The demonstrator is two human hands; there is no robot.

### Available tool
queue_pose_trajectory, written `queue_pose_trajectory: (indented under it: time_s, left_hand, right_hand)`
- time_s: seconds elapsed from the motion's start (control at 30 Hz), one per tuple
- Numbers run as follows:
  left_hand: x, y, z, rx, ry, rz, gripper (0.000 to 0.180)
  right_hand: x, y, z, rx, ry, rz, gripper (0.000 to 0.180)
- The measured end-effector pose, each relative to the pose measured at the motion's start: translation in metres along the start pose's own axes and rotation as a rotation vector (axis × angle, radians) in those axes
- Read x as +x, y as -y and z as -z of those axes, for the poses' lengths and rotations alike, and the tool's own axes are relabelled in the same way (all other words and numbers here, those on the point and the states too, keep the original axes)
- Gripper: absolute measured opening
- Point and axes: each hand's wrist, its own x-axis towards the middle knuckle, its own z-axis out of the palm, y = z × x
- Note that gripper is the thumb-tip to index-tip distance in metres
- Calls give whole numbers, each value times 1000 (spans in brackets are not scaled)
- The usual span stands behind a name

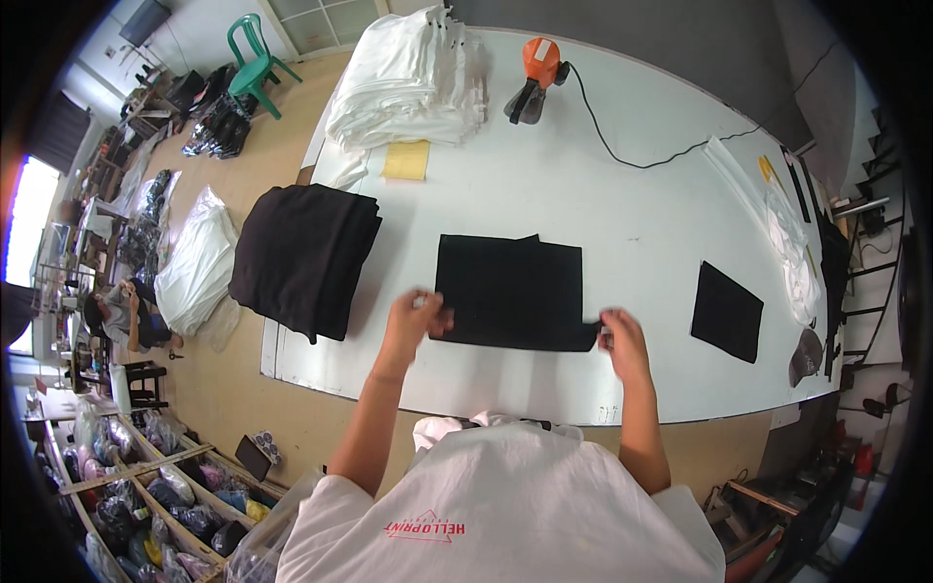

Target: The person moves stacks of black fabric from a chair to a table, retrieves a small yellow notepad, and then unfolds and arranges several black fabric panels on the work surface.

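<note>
A flat rectangle of folded black fabric (510, 291) lies on the white table in front of me. At its lower right corner my right hand (624, 342) is closed on the fabric, and that corner is raised slightly. My left hand (416, 319) is at the fabric's left edge with its fingers bent. Motion blurs those fingertips, so I cannot tell whether they grip the edge.
Left of the fabric stands a thick stack of folded black fabric (303, 260). Farther back are a pile of white fabric (403, 83), a yellow pad (406, 160) and an orange corded tool (540, 66). A smaller black piece (727, 313) and a grey cap (806, 358) lie to the right.
</note>
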Motion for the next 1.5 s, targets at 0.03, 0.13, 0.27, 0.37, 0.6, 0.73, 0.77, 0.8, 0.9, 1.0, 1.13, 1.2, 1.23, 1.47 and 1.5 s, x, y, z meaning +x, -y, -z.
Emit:
queue_pose_trajectory:
  time_s: [0.03,0.13,0.27,0.37,0.6,0.73,0.77,0.8,0.9,1.0,1.13,1.2,1.23,1.47,1.5]
  left_hand:
    - [20,-14,-5,-16,-14,-6,32]
    - [76,-24,-10,-22,-78,-9,47]
    - [108,22,-29,456,-242,-310,58]
    - [96,68,-48,1063,-109,-783,60]
    - [69,112,-81,1410,69,-762,59]
    - [67,107,-104,1432,103,-708,59]
    - [68,109,-111,1469,100,-723,59]
    - [70,111,-117,1506,90,-731,59]
    - [71,115,-142,1573,124,-745,61]
    - [71,115,-179,1592,241,-769,61]
    - [82,114,-247,1590,309,-747,61]
    - [84,116,-286,1595,301,-748,60]
    - [87,120,-308,1602,287,-775,60]
    - [128,116,-483,1645,430,-847,62]
    - [141,111,-514,1637,483,-864,63]
  right_hand:
    - [23,6,-4,27,38,85,14]
    - [96,11,-25,70,-13,103,26]
    - [158,-37,-23,-697,-230,176,45]
    - [128,-76,-43,-997,-353,773,54]
    - [77,-110,-44,-1380,-196,745,66]
    - [73,-104,-7,-1258,-298,750,66]
    - [74,-100,7,-1239,-325,735,66]
    - [80,-91,26,-1250,-377,700,65]
    - [106,-72,106,-1268,-552,600,63]
    - [132,-60,215,-1208,-706,595,56]
    - [141,-38,334,-1222,-691,442,59]
    - [143,-41,380,-1371,-665,334,63]
    - [142,-43,403,-1371,-659,297,64]
    - [115,-80,556,-1183,-970,-89,74]
    - [108,-85,577,-1135,-1037,-157,75]
